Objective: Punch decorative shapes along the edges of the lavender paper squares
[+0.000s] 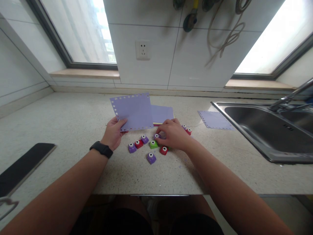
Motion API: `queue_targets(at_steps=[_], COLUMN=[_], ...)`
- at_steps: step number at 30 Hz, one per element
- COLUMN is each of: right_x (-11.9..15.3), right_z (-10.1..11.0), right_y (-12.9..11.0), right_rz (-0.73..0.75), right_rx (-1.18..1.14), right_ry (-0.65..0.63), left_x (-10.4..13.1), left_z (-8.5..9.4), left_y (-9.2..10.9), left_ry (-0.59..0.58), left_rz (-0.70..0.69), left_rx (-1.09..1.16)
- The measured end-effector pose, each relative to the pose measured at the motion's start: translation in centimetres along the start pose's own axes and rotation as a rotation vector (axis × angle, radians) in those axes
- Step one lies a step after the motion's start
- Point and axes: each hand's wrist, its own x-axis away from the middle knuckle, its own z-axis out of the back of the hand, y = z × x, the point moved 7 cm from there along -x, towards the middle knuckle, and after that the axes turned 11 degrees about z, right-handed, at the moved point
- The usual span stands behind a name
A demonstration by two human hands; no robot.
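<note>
My left hand [114, 133] grips a lilac sheet of paper [133, 112] at its lower left corner, thumb on top. Small shaped holes run along the sheet's edges, and it is raised off the counter. With curled fingers, my right hand [172, 132] holds a purple craft punch [156, 136], which it partly hides. Around it stand a green punch [153, 144], a red punch [164, 150] and a purple punch [151, 158] nearer me. More purple and red punches [139, 144] form a row to the left. Behind my right hand lies a stack of coloured paper [162, 112].
Another hole-edged lilac sheet [215, 119] lies beside the steel sink [254, 130] on the right. A red punch [188, 131] sits past my right hand. At the left is a black flat object [26, 163]. The tiled wall carries a socket [142, 50].
</note>
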Motion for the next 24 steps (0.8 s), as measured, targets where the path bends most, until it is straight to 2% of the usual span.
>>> queue_targets(at_steps=[4, 8, 12, 18, 24], right_x=[0.4, 1.3, 2.3, 2.7, 2.6], right_z=[0.4, 1.2, 1.7, 0.9, 0.0], right_y=[0.8, 2.3, 4.0, 5.8, 6.3], right_rz=[-0.035, -0.108, -0.211, -0.228, -0.284], right_rx=[-0.024, -0.123, -0.371, -0.831, -1.193], right_ry=[0.049, 0.153, 0.335, 0.645, 0.756], left_x=[0.0, 0.1, 0.2, 0.4, 0.7], left_z=[-0.1, -0.3, -0.4, -0.8, -1.0], left_y=[0.0, 0.1, 0.0, -0.3, -0.5], left_ry=[-0.010, -0.021, -0.030, -0.092, -0.129], left_rz=[-0.002, -0.005, -0.017, -0.059, -0.068], left_rx=[-0.011, -0.014, -0.044, -0.081, -0.151])
